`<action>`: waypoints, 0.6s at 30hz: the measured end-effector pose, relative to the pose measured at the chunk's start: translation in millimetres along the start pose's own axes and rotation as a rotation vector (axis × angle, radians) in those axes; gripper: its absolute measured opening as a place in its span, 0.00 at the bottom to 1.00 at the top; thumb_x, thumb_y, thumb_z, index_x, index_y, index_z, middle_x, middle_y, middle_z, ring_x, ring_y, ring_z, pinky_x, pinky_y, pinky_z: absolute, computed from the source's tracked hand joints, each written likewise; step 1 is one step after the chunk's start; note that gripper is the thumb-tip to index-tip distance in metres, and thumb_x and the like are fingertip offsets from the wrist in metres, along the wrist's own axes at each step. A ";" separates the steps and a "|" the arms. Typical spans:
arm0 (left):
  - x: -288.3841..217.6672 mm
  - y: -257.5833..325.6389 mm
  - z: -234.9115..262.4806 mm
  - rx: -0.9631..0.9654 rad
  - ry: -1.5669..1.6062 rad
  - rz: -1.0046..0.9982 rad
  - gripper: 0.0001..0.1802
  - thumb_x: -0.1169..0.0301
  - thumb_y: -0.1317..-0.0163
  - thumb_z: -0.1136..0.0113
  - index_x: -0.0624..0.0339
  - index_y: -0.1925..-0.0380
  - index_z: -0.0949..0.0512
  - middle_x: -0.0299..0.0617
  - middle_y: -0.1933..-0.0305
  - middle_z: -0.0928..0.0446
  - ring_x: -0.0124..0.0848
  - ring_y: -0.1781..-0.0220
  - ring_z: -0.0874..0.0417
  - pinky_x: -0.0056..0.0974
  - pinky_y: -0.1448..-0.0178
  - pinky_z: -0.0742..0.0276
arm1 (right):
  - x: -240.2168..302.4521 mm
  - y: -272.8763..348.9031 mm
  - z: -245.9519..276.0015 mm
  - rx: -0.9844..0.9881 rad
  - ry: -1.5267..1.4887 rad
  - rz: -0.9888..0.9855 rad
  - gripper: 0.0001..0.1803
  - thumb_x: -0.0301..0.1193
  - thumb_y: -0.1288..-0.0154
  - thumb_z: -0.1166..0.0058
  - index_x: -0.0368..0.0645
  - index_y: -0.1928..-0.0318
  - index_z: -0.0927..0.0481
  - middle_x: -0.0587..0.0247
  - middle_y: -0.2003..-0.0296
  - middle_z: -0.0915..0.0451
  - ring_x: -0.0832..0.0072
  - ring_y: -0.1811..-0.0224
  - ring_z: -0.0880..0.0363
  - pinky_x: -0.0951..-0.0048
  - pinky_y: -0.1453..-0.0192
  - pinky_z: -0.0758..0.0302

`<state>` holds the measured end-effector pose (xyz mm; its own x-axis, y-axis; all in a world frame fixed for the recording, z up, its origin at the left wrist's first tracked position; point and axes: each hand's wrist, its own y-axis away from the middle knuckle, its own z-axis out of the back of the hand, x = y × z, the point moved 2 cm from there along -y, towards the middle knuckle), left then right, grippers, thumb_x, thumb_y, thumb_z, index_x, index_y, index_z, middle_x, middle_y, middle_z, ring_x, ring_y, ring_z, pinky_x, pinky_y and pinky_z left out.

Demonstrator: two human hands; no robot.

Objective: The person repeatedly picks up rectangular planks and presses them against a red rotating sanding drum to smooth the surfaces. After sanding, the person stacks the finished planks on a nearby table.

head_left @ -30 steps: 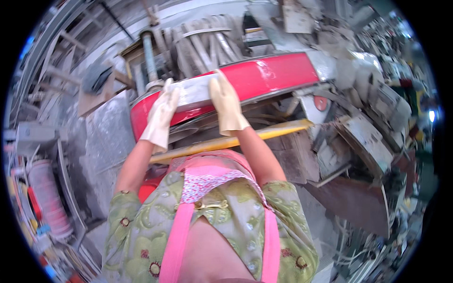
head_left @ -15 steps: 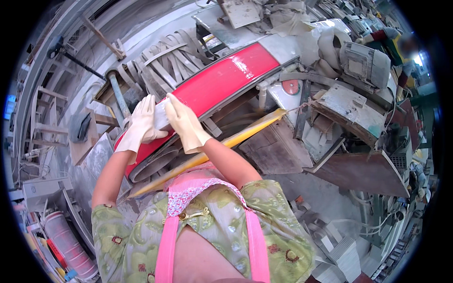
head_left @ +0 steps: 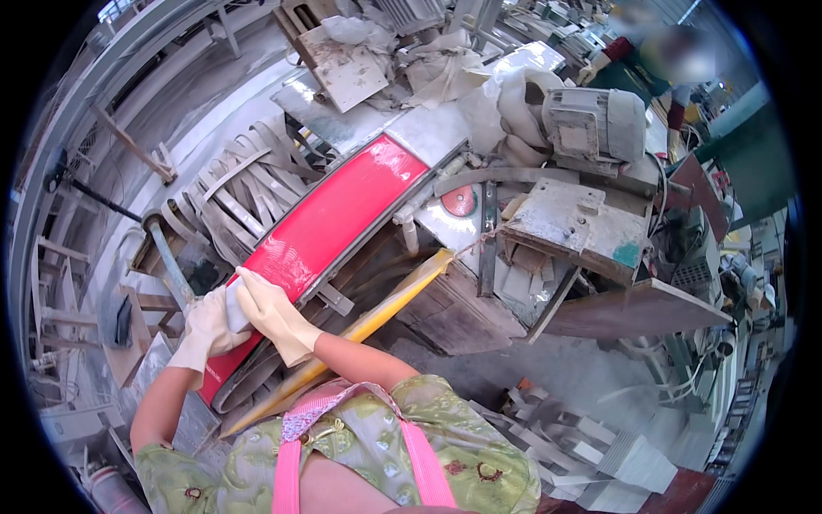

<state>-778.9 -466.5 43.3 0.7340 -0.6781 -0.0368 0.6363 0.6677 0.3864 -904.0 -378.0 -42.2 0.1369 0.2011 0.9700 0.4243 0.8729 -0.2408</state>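
1. From my remote post I see my left hand (head_left: 210, 324), gloved, its back turned up toward the view and its fingers (head_left: 214, 304) bent in a grasp.
2. The left thumb (head_left: 234, 340) points across toward my right hand (head_left: 272, 313).
3. That right hand is gloved too, back uppermost, its fingers nearly straight, close together and pointing forward and to my left; I cannot make out its thumb.
4. I hold both hands just beside each other, well to the left of my body's midline.
5. My left forearm (head_left: 163, 407) is bare and reaches steeply forward.
6. My right forearm (head_left: 364, 358), also bare, slants leftward at a flatter angle, ahead of my chest (head_left: 360, 484).
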 end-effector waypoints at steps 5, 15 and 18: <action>11.5 -0.2 -8.7 -0.014 -0.045 0.004 0.47 0.51 0.59 0.16 0.56 0.40 0.26 0.54 0.44 0.17 0.54 0.41 0.15 0.52 0.36 0.19 | 7.4 2.6 -2.5 -0.004 0.032 -0.006 0.28 0.35 0.20 0.57 0.27 0.30 0.30 0.28 0.36 0.24 0.41 0.30 0.26 0.56 0.26 0.29; -3.5 6.2 8.1 -0.063 0.091 -0.037 0.45 0.51 0.58 0.20 0.58 0.40 0.25 0.58 0.41 0.17 0.56 0.39 0.15 0.53 0.35 0.18 | 7.8 4.5 -9.2 -0.197 0.329 0.014 0.28 0.41 0.18 0.58 0.30 0.34 0.24 0.32 0.40 0.20 0.40 0.33 0.24 0.51 0.25 0.30; 1.0 7.8 -2.2 -0.148 0.176 -0.113 0.42 0.53 0.58 0.19 0.60 0.43 0.21 0.60 0.44 0.15 0.59 0.42 0.14 0.55 0.37 0.17 | 26.1 16.9 -7.0 -0.226 0.505 0.057 0.24 0.37 0.26 0.49 0.33 0.38 0.22 0.38 0.45 0.18 0.41 0.40 0.22 0.48 0.28 0.29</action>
<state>-772.7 -461.3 44.2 0.6783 -0.6955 -0.2370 0.7348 0.6376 0.2317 -887.0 -361.1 -21.2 0.5539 -0.0418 0.8315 0.5776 0.7386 -0.3476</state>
